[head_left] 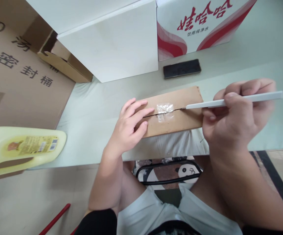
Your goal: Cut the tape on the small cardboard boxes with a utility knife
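Observation:
A small brown cardboard box lies on the table, its two top flaps meeting along a seam. Clear tape crosses the middle of that seam. My left hand rests on the box's left end with fingers stretched out and spread, thumb toward the near side. In my closed right hand is a slim white utility knife, pointing left. Its tip touches or hovers just over the seam, right of the tape; I cannot tell which. The box's right end is partly hidden behind my right hand.
Behind the box lies a black phone. A white box and a red-and-white carton stand at the back. Large brown cartons fill the left side, with a yellow jug at the table's left edge.

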A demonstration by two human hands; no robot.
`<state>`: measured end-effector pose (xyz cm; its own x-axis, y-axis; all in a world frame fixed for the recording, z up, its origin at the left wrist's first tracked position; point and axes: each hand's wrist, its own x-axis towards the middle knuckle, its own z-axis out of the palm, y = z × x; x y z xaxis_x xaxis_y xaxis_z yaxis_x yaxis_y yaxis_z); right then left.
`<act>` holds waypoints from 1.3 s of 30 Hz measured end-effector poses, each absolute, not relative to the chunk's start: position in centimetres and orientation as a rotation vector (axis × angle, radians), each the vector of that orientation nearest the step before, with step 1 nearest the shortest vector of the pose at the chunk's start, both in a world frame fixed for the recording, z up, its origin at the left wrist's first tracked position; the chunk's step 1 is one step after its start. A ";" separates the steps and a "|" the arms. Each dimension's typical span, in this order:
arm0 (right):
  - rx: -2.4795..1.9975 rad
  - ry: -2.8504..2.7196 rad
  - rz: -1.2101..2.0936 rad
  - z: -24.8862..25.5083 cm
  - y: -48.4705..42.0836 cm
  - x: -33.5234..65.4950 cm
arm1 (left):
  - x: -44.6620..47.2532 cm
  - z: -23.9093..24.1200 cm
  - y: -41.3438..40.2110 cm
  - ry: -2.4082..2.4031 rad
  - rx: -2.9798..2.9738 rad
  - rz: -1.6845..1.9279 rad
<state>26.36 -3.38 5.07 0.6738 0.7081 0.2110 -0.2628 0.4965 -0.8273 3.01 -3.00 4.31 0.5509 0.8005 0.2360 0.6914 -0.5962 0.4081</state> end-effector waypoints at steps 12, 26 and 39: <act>-0.766 -0.575 0.691 5.4 -3.9 26.5 | 2.9 3.9 -3.1 1.206 2.488 0.699; -0.791 -0.250 0.591 3.6 -1.5 31.4 | 0.4 4.4 -2.8 1.438 2.010 0.977; -1.184 -0.436 1.040 -5.0 1.3 30.9 | 1.2 2.0 -1.0 1.327 1.247 1.622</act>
<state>30.93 1.27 -4.99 0.4938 0.8402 -0.2240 -0.4287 0.0112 -0.9034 1.23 -1.04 2.03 -0.3024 0.9204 0.2477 0.0606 -0.2408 0.9687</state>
